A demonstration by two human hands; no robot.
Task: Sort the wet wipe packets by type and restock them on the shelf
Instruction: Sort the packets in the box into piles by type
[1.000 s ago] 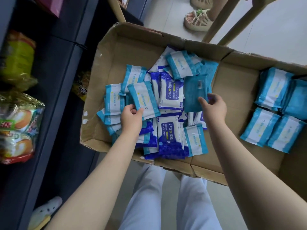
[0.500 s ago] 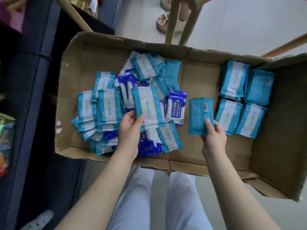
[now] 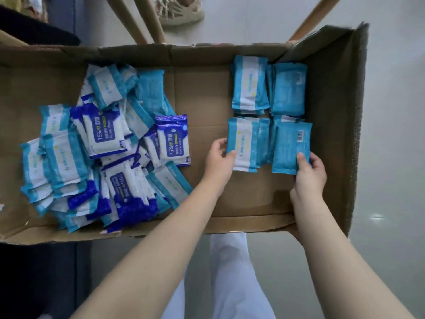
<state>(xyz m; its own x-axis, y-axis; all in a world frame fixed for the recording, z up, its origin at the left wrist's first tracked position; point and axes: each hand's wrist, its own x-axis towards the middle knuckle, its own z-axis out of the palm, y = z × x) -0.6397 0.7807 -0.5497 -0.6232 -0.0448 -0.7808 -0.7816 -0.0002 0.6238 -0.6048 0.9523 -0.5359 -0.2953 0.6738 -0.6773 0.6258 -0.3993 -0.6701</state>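
Left of the fingers [image 3: 230,154], where left hand [image 3: 217,161] and right hand [image 3: 309,174] each pinch a light-blue packet [image 3: 242,143], the mixed pile [image 3: 103,157] lies unsorted.

Both hands are now away from the mixed pile [image 3: 103,153] and over at the sorted stacks on the right of the box [image 3: 202,88]. The left hand [image 3: 218,157] now holds its white-fronted packet [image 3: 243,143] on the near left stack. The right hand [image 3: 310,173] now has the barcode-side packet [image 3: 291,148] on the near right stack, no longer in the middle of the box.
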